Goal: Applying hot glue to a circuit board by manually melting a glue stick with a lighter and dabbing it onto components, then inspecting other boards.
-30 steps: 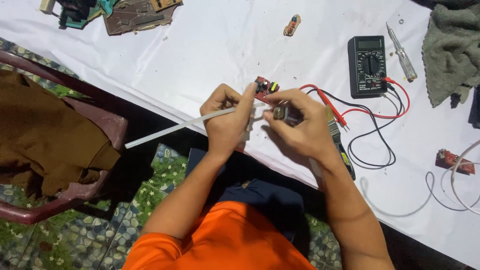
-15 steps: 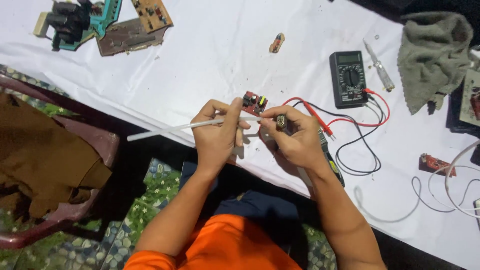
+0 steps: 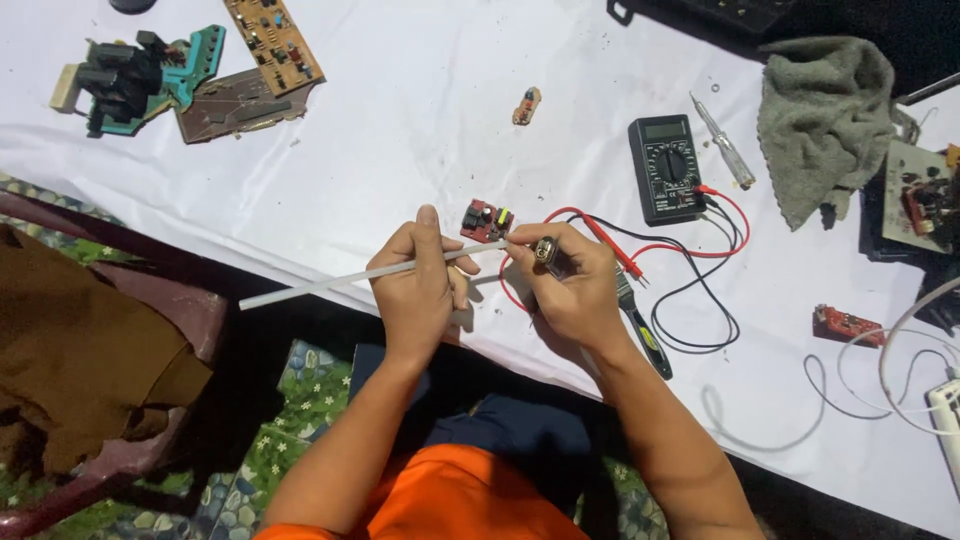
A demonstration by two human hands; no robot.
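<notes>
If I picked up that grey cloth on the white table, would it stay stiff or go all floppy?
Probably floppy: the grey cloth lies crumpled in soft folds on the table. It likely would not roll or slide much, since it sits slumped and looks rough. It seems light, though that is hard to tell.

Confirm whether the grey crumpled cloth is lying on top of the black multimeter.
No: the grey crumpled cloth lies apart to the right of the black multimeter, with a clear-handled screwdriver on the white table cover between them.
</notes>
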